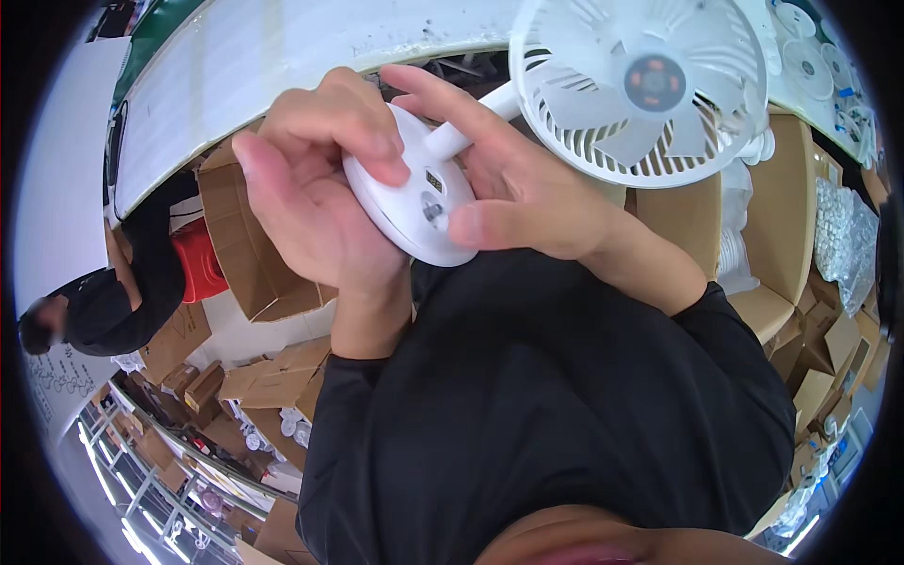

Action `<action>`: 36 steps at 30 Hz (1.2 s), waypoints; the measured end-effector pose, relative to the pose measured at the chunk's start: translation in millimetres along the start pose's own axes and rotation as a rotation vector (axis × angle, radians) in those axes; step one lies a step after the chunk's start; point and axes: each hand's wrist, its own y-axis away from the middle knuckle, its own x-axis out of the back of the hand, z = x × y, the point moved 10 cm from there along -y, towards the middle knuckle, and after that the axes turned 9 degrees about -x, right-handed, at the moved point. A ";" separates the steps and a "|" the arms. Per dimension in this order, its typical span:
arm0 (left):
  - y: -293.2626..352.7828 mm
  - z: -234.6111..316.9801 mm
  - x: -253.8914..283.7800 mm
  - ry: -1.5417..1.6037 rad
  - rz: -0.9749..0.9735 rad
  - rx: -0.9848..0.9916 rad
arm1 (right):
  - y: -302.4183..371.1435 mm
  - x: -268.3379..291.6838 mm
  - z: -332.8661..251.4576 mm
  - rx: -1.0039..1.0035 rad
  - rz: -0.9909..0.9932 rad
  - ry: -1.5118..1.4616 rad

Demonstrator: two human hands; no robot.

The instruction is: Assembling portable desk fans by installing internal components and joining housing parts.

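Note:
A white desk fan (438,202) is held tilted in front of my chest, its round base toward the left and its fan head (650,89) toward the upper right. Blades and a slotted ring show in the head, around a dark hub. My left hand (325,174) cups the base from the left, with a bent finger pressing on its face and the thumb standing apart. Around the base's other side, my right hand (541,193) grips with the thumb near a small round knob (433,211) and the fingers by the short neck (447,141). A small dark display or port sits beside the knob.
Beyond the hands runs a long white worktable (311,42). An open cardboard box (250,250) stands at left, another box (786,217) with white parts at right. White fan parts (810,71) lie at the far right. Another person (113,301) in black is at the left edge.

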 end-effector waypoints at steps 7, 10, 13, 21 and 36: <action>18.0 14.9 -20.5 -0.270 -0.256 -0.166 | 5.9 1.6 11.1 -0.159 -0.006 0.131; 14.0 21.8 -31.3 -0.286 -0.286 -0.262 | 3.7 -0.3 6.0 -0.063 -0.028 0.172; 6.0 -4.2 -8.7 -0.096 0.023 -0.036 | -1.7 -3.3 -2.7 0.119 -0.024 0.251; 19.0 -3.8 -14.8 -0.024 -0.167 -0.042 | 9.5 -5.4 -0.6 0.140 -0.051 0.404; 12.9 -6.6 -15.5 -0.114 -0.173 -0.113 | 5.7 -6.0 -10.1 0.255 -0.081 0.493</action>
